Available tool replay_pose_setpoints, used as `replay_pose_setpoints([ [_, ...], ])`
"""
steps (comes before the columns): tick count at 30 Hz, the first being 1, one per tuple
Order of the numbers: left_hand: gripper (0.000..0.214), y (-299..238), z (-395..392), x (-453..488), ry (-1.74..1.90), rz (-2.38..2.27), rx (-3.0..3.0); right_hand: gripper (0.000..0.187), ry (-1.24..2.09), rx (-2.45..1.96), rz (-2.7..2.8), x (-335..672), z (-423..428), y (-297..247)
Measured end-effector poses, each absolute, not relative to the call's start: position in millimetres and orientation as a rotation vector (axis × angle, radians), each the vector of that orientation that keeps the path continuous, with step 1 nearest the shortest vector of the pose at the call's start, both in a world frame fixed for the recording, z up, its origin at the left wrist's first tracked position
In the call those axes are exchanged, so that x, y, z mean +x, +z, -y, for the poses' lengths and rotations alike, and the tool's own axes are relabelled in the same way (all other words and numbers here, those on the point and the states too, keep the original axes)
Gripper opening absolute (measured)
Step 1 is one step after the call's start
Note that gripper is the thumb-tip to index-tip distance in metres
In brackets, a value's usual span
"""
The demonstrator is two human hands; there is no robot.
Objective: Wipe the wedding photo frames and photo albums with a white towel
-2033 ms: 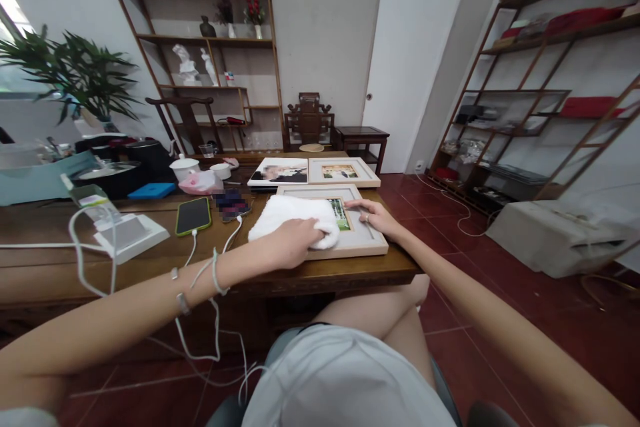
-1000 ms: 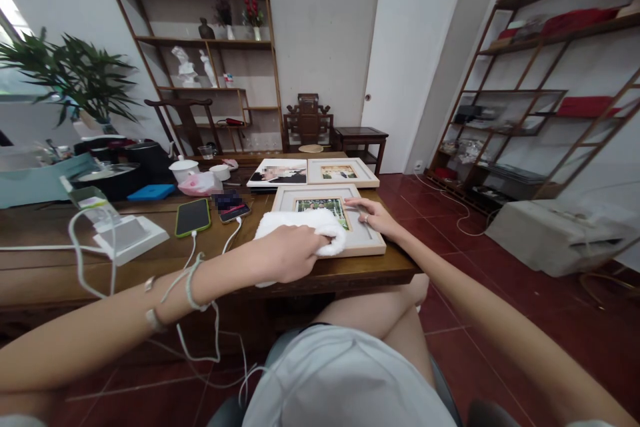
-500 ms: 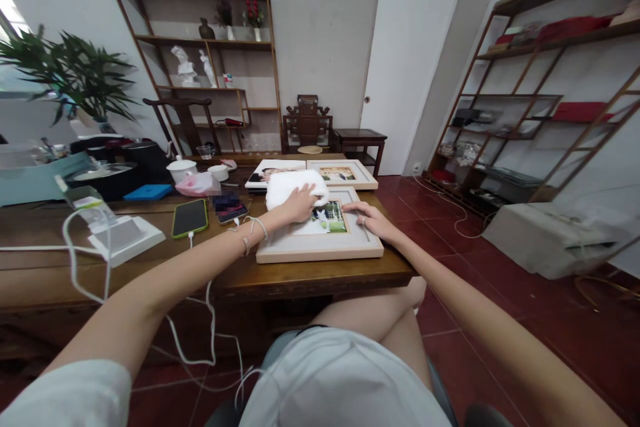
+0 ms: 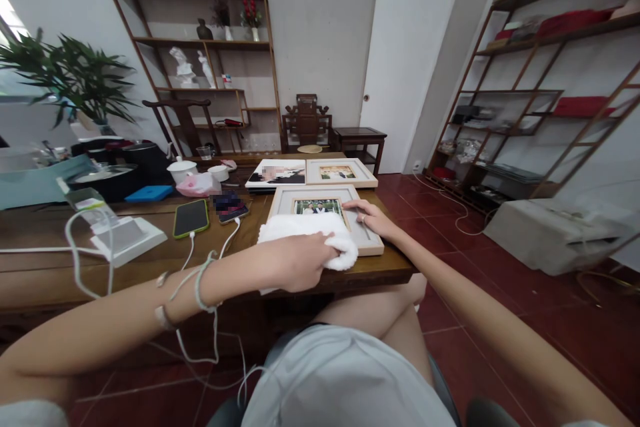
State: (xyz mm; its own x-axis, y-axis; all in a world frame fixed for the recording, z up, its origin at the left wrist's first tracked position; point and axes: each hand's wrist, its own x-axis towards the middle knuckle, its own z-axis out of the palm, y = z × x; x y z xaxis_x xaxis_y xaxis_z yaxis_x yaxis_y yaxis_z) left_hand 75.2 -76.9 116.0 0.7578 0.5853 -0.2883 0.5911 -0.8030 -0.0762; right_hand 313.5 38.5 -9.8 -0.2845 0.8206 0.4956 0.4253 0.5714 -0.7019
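**Cloth on Frame: Grip, Support and Contact**

The left hand point(image 4: 295, 260) is the working grip. Its fingers are curled shut over a bunched white cloth point(image 4: 311, 229), knuckles up, with the thumb side pointing toward the right. The cloth covers the near part of the picture frame point(image 4: 309, 192), and its left end trails off the frame onto the table point(image 4: 100, 273).

The right hand point(image 4: 371, 217) is the support. It lies flat with the fingers spread apart, grasping nothing, and presses down on the frame's right border.

The picture frame lies face up at the near right corner of the table. Its photo shows just beyond the cloth.

Recommended handling, as a judgement from this position:
- Press the cloth with a flat palm rather than the fingertips, so the glazing takes an even load.
- Hold the support hand on the border only; skin on the glass would probably leave marks.
- The frame sits close to the near table edge, so strokes toward the body could push it off. Stroke sideways or away.

Surroundings: a green phone point(image 4: 191, 217) and a second phone point(image 4: 231, 208) lie just left of the frame. A white cable point(image 4: 227, 241) runs from them toward the left wrist and could catch there. Two further frames point(image 4: 341, 173) lie farther back, apart from the one in hand.
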Motion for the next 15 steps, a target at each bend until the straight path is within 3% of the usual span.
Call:
replay_pose_setpoints([
  [11,0.046,57,-57,98,0.008,-1.423,3.065,0.049,0.567,-1.016,1.903,312,-37,-9],
  [15,0.053,53,-74,96,-0.093,-1.259,3.153,0.049,0.578,-1.039,1.894,312,-38,-9],
])
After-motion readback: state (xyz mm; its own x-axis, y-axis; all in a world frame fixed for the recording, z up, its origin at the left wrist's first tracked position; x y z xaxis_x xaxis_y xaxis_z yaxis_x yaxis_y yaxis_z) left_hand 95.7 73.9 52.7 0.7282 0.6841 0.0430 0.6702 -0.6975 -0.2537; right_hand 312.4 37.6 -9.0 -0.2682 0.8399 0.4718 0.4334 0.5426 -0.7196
